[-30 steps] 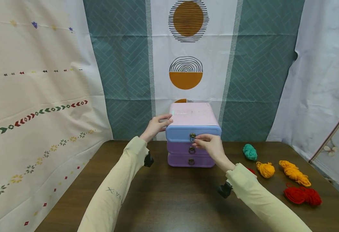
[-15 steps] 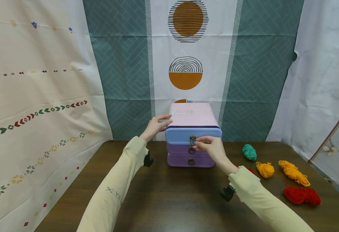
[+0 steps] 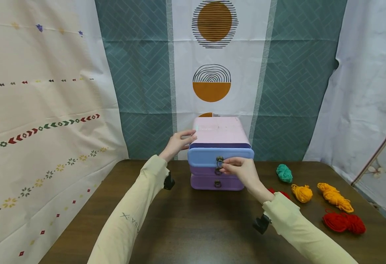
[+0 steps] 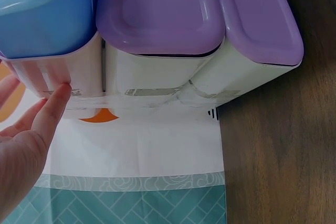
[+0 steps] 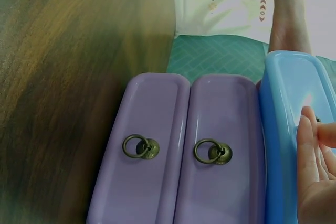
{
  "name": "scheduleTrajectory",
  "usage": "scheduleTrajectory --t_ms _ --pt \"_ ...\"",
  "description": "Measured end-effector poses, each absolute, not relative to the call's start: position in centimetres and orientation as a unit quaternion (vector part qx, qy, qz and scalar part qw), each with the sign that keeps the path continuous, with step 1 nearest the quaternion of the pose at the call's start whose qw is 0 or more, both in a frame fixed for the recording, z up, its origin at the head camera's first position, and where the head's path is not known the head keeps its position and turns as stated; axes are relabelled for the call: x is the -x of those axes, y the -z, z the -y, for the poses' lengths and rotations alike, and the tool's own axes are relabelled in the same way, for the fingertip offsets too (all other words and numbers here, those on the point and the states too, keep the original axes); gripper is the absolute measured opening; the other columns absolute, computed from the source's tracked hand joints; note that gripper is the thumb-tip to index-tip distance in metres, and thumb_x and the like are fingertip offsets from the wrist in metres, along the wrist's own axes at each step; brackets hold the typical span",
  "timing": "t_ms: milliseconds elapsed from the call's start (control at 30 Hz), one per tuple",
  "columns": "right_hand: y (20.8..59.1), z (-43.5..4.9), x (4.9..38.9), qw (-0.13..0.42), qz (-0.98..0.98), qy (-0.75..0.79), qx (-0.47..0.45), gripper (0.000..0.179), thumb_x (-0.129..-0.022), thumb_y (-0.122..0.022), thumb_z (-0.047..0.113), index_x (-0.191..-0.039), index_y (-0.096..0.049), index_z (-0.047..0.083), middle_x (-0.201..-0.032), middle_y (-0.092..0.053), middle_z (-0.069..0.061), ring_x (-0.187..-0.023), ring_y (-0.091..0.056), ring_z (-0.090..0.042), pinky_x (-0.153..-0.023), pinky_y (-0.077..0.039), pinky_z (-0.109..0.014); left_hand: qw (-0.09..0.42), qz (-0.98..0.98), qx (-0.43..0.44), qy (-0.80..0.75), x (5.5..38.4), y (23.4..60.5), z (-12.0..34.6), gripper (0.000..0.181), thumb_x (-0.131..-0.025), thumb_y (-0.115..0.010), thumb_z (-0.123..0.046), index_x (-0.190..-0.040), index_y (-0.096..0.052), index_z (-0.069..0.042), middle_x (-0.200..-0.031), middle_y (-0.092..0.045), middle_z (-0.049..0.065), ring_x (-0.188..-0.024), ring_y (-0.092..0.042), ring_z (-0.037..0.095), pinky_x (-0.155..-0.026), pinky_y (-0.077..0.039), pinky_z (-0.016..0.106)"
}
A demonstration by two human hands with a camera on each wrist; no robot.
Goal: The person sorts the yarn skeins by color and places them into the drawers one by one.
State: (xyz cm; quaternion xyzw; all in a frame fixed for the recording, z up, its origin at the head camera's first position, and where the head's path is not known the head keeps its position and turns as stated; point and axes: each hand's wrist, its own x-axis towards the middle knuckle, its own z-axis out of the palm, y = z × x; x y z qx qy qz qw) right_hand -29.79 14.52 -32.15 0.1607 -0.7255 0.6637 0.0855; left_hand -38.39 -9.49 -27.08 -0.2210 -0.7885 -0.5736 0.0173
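Observation:
A small drawer cabinet with a pink top [image 3: 218,132] stands at the table's back. Its blue top drawer [image 3: 202,157] is pulled partway out, with a dark gap behind its front. My right hand [image 3: 244,172] pinches the drawer's brass ring pull [image 3: 219,162] between thumb and fingers; in the right wrist view the fingers [image 5: 308,153] largely hide that ring. My left hand [image 3: 176,145] rests against the cabinet's left side near the top edge, its fingers [image 4: 52,108] extended. Below, two purple drawers [image 5: 223,114] are closed, their ring pulls [image 5: 137,147] hanging free.
On the table's right lie a teal yarn ball [image 3: 284,173], a yellow yarn ball [image 3: 302,193], a longer yellow skein [image 3: 335,197] and a red yarn bundle [image 3: 344,222]. More red yarn [image 3: 280,192] shows partly behind my right forearm. Patterned cloth [image 3: 143,80] hangs behind the table.
The blue drawer has slid out toward me from nearly flush, and my right hand has come back and down with its ring. My left hand has stayed on the cabinet's side.

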Motion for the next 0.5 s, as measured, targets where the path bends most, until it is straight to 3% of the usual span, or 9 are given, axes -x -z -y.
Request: scheduleTrajectory --t_ms 167,500 --pt "32.1 -14.5 29.6 0.079 0.721 -0.670 -0.159 0.025 -0.083 -0.065 0.004 -0.098 -0.060 -0.016 -0.086 -0.064 -0.022 -0.076 -0.064 -0.028 -0.073 -0.050 -0.042 0.026 0.788 0.226 0.572 39.6 28.1 9.6 0.049 -0.089 -0.060 -0.028 -0.131 -0.049 -0.006 -0.131 -0.044 0.012 -0.111 -0.049 0.024 -0.086 -0.045 0.038" --pt "32.1 -14.7 29.3 0.076 0.722 -0.670 -0.155 0.024 -0.083 -0.066 0.005 -0.096 -0.061 -0.014 -0.084 -0.064 -0.022 -0.075 -0.065 -0.026 -0.072 -0.050 -0.043 0.003 0.780 0.229 0.583 36.9 26.0 9.3 0.046 -0.091 -0.056 -0.016 -0.132 -0.044 0.002 -0.133 -0.040 0.018 -0.114 -0.046 0.030 -0.091 -0.040 0.045"
